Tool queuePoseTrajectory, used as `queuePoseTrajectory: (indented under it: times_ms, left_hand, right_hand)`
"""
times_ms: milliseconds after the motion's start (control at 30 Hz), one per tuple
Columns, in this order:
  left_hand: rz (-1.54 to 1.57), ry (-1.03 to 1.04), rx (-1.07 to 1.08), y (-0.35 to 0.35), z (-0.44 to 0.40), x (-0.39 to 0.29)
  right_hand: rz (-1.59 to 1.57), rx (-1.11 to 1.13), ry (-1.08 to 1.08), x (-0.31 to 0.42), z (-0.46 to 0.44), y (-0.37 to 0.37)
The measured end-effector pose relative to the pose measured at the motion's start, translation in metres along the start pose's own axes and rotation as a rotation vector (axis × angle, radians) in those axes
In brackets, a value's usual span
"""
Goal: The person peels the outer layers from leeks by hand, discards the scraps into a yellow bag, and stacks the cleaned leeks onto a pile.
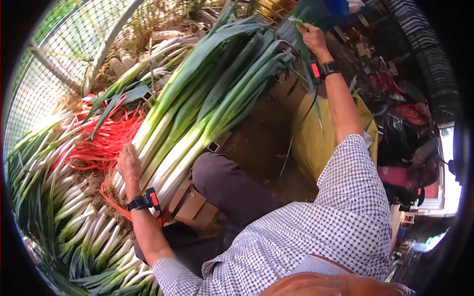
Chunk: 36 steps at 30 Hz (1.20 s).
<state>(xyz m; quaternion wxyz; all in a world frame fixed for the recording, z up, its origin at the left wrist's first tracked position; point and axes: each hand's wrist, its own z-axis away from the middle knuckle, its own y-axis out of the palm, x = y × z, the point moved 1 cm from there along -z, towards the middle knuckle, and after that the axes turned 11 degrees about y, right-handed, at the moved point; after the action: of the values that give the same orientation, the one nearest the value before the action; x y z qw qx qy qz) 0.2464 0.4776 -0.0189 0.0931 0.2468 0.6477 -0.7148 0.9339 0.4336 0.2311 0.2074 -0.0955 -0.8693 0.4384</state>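
Note:
A bundle of large leeks (197, 108) lies slantwise in front of me, with white stalks toward the lower left and dark green leaves toward the upper right. My left hand (129, 165) is closed against the white stalks at the bundle's left edge; some of its fingers are hidden. Up at the right, my right hand (312, 38) pinches a long green leek leaf (302, 47), which hangs down beside my wrist. Red plastic strips (111, 133) lie heaped just beyond my left hand.
Many thinner leeks (91, 232) with roots are piled along the left. More stalks (148, 69) lie by the mesh fence (54, 54). A yellow sack (316, 133) stands beneath my right arm. Cardboard (195, 204) is near my knee. Clutter fills the right side.

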Motion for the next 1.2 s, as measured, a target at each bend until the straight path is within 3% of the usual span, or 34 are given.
queuePoseTrajectory:
  times_ms: [100,167,300,433,467,500,533,567,600,633,700,767,833,900,967,1067,1167,1200]
  left_hand:
    - [-0.095,0.115,-0.035,0.014,-0.002,0.027]
    - [-0.094,0.212,-0.023,0.021,-0.007,0.046]
    - [-0.029,0.179,0.012,0.018,-0.009,0.041]
    - [-0.005,0.078,0.066,0.015,-0.015,0.045]
    - [0.114,-0.003,0.049,0.0,-0.004,0.015]
    - [0.058,0.094,0.042,0.009,-0.007,0.035]
    - [-0.001,0.189,0.029,0.016,-0.01,0.053]
    - [-0.001,0.125,0.053,0.014,-0.012,0.045]
    - [-0.028,0.103,0.074,0.011,-0.01,0.033]
    - [-0.056,0.081,0.094,0.007,-0.008,0.03]
    - [-0.196,0.275,-0.01,0.02,-0.01,0.051]
    - [0.034,0.021,0.032,-0.002,-0.002,0.01]
    - [-0.129,0.111,0.037,0.0,0.0,0.015]
    - [-0.072,0.017,0.07,-0.004,-0.003,0.008]
    - [-0.148,0.101,0.019,0.012,-0.007,0.029]
    - [-0.071,0.024,0.007,0.007,-0.004,0.016]
    - [-0.042,-0.027,-0.032,-0.009,0.006,-0.007]
    - [-0.054,-0.021,-0.058,-0.009,0.007,-0.006]
  right_hand:
    - [0.178,-0.07,0.098,-0.063,-0.012,-0.105]
    - [-0.139,-0.167,0.489,-0.094,-0.004,-0.184]
    - [-0.212,-0.526,0.423,-0.088,0.044,-0.327]
    - [0.46,-0.618,0.249,-0.122,0.098,-0.407]
    - [0.522,-0.636,0.15,-0.131,0.11,-0.396]
    - [0.672,-0.556,0.233,-0.139,0.139,-0.378]
    - [0.496,-0.525,0.275,-0.165,0.165,-0.342]
    - [0.421,-0.351,0.155,-0.203,0.196,-0.305]
    - [0.598,0.247,0.184,-0.244,0.227,-0.278]
    - [0.669,0.582,0.411,-0.19,0.232,-0.251]
    - [0.209,0.363,0.459,-0.122,0.22,-0.192]
    - [-0.113,0.344,0.145,-0.043,0.194,-0.143]
    - [-0.3,0.46,-0.011,0.055,0.165,-0.109]
    - [-0.406,0.383,-0.458,0.133,0.14,-0.067]
    - [-0.479,0.393,-0.717,0.213,0.127,-0.026]
    - [-0.373,0.43,-1.046,0.295,0.124,0.051]
    - [0.016,0.514,-1.029,0.297,0.126,0.114]
    - [-0.156,0.43,-1.013,0.281,0.131,0.138]
